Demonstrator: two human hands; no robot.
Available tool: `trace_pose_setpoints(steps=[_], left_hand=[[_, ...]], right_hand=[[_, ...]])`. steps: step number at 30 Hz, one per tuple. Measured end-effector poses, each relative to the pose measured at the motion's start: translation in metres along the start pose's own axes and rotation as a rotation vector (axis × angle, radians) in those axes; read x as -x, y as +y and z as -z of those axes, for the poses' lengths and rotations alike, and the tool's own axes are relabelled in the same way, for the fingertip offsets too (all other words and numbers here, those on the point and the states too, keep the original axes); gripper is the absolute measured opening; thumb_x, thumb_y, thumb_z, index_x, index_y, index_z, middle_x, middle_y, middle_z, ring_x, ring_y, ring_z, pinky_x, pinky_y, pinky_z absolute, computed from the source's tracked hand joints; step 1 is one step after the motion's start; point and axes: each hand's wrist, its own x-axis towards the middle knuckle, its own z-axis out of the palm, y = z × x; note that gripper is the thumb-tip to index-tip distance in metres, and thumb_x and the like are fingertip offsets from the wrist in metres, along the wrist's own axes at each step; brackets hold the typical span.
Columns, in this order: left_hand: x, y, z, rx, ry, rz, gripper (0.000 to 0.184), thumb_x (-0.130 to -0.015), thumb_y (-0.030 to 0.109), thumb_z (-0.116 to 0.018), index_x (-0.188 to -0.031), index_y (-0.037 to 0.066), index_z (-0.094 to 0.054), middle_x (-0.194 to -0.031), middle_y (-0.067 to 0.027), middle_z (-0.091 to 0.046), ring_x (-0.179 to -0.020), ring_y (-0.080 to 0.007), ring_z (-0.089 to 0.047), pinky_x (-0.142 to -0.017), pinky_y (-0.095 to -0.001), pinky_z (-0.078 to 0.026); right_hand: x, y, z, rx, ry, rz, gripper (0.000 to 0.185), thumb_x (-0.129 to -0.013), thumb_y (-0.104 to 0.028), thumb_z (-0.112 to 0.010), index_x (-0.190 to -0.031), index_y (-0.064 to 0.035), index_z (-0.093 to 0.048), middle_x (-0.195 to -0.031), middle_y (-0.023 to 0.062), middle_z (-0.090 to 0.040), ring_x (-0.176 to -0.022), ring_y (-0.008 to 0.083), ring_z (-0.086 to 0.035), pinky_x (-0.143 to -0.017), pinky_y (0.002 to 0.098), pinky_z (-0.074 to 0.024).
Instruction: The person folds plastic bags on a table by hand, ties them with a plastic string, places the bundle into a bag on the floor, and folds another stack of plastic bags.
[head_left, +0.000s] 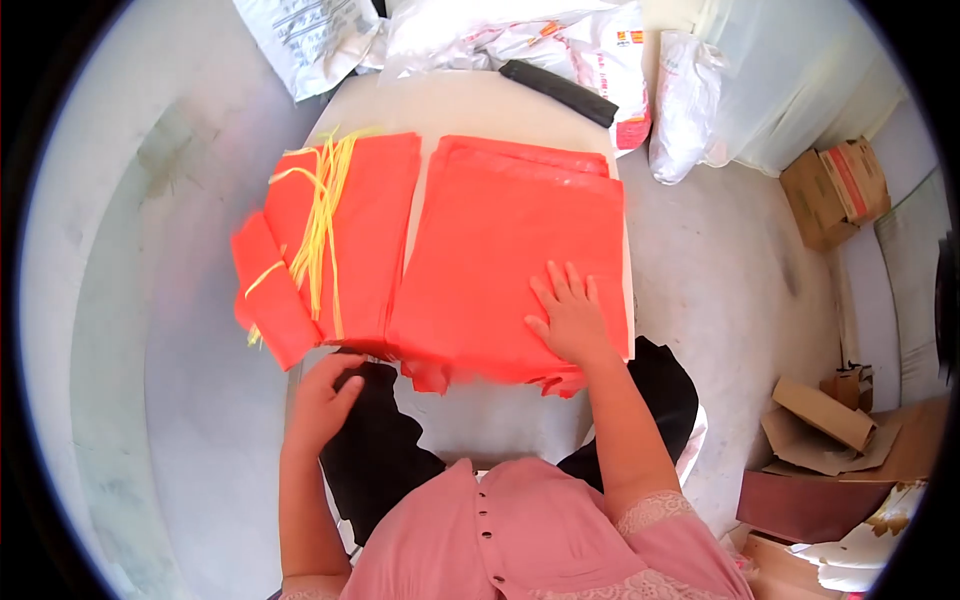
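My right hand [570,318] lies flat with spread fingers on a stack of red plastic sheets [505,240], whose near edge hangs crumpled over the table's front. My left hand [325,395] is off the table's front left corner, near my knee, its thumb and fingers apart and nothing visible in it. Left of the stack is a second pile of red sheets [385,210]. Thin yellow strips [325,220] are spread over that pile. At its left edge a folded red bundle [272,290] is bound with a yellow strip.
A black bar-shaped object [558,92] rests on the far part of the pale table [430,105]. White printed sacks [590,50] stand behind it. Cardboard boxes [835,190] sit on the floor at right, with an open carton [840,440] nearer me.
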Motion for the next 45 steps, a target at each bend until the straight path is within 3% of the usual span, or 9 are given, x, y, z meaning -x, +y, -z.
trace_pose_setpoints(steps=[4, 8, 20, 23, 31, 37, 40, 43, 45], left_hand=[[-0.038, 0.051, -0.016, -0.001, -0.156, -0.141, 0.049, -0.096, 0.015, -0.070, -0.143, 0.009, -0.059, -0.148, -0.0174, -0.055, -0.130, -0.0341, -0.060, -0.109, -0.0401, -0.049], [-0.088, 0.039, -0.044, -0.229, -0.249, -0.270, 0.065, -0.094, 0.025, -0.074, -0.154, 0.017, -0.051, -0.167, -0.0209, -0.033, -0.157, -0.0443, -0.025, -0.121, -0.0498, -0.038], [-0.180, -0.014, -0.108, -0.307, -0.154, -0.267, 0.074, -0.095, 0.033, -0.071, -0.161, 0.016, -0.041, -0.169, -0.0287, -0.020, -0.155, -0.0476, -0.027, -0.124, -0.0492, -0.033], [-0.179, -0.003, -0.098, -0.523, -0.170, -0.275, 0.073, -0.094, 0.032, -0.071, -0.159, 0.014, -0.044, -0.168, -0.0290, -0.024, -0.154, -0.0458, -0.029, -0.124, -0.0476, -0.033], [-0.212, -0.003, -0.105, -0.235, 0.021, -0.241, 0.057, -0.087, 0.023, -0.078, -0.139, 0.006, -0.060, -0.141, -0.0246, -0.050, -0.136, -0.0418, -0.046, -0.113, -0.0507, -0.042], [-0.228, 0.004, -0.124, -0.255, 0.131, -0.201, 0.047, -0.084, 0.017, -0.079, -0.126, 0.004, -0.062, -0.128, -0.0230, -0.054, -0.122, -0.0407, -0.052, -0.106, -0.0495, -0.045], [-0.227, 0.011, -0.121, -0.294, 0.118, -0.180, 0.046, -0.084, 0.015, -0.079, -0.126, 0.004, -0.063, -0.129, -0.0231, -0.053, -0.122, -0.0412, -0.051, -0.106, -0.0492, -0.046], [-0.228, 0.016, -0.122, -0.308, 0.105, -0.161, 0.049, -0.085, 0.015, -0.079, -0.129, 0.004, -0.062, -0.133, -0.0240, -0.052, -0.125, -0.0425, -0.050, -0.108, -0.0494, -0.045], [-0.229, 0.016, -0.122, -0.325, 0.111, -0.172, 0.051, -0.085, 0.015, -0.079, -0.131, 0.003, -0.061, -0.137, -0.0249, -0.051, -0.127, -0.0430, -0.050, -0.109, -0.0497, -0.045]], right_hand=[[-0.001, -0.001, 0.002, -0.005, -0.029, -0.007, 0.067, -0.101, -0.052, -0.055, -0.159, -0.0198, -0.045, -0.172, 0.0117, -0.027, -0.161, 0.0346, -0.017, -0.129, 0.0583, -0.0124], [0.000, 0.001, -0.001, -0.023, -0.034, -0.004, 0.067, -0.102, -0.052, -0.054, -0.160, -0.0198, -0.043, -0.173, 0.0118, -0.025, -0.161, 0.0347, -0.015, -0.129, 0.0587, -0.0104], [-0.009, -0.014, 0.011, 0.014, -0.152, -0.040, 0.068, -0.101, -0.048, -0.057, -0.160, -0.0173, -0.043, -0.174, 0.0134, -0.021, -0.161, 0.0377, -0.014, -0.128, 0.0609, -0.0093], [-0.009, -0.013, 0.011, -0.011, -0.132, -0.033, 0.068, -0.101, -0.047, -0.058, -0.159, -0.0165, -0.044, -0.173, 0.0143, -0.022, -0.160, 0.0384, -0.014, -0.128, 0.0617, -0.0096], [-0.010, -0.004, 0.003, 0.003, -0.101, 0.003, 0.067, -0.099, -0.047, -0.061, -0.157, -0.0153, -0.047, -0.172, 0.0165, -0.025, -0.159, 0.0405, -0.017, -0.125, 0.0664, -0.0147], [-0.014, 0.014, 0.023, -0.141, -0.179, 0.072, 0.063, -0.099, -0.039, -0.064, -0.155, -0.0129, -0.049, -0.169, 0.0181, -0.031, -0.157, 0.0394, -0.024, -0.126, 0.0572, -0.0208], [-0.031, 0.038, 0.047, -0.660, -0.055, -0.351, 0.061, -0.099, -0.027, -0.066, -0.154, -0.0079, -0.049, -0.166, 0.0176, -0.037, -0.153, 0.0362, -0.034, -0.124, 0.0467, -0.0312], [-0.047, 0.112, 0.002, -0.541, 0.341, -0.398, 0.058, -0.100, -0.020, -0.066, -0.153, -0.0041, -0.049, -0.160, 0.0173, -0.046, -0.146, 0.0326, -0.045, -0.118, 0.0403, -0.0390], [-0.054, 0.119, 0.003, -0.682, 0.341, -0.523, 0.056, -0.101, -0.022, -0.064, -0.152, -0.0032, -0.050, -0.157, 0.0168, -0.050, -0.143, 0.0302, -0.049, -0.117, 0.0393, -0.0400]])
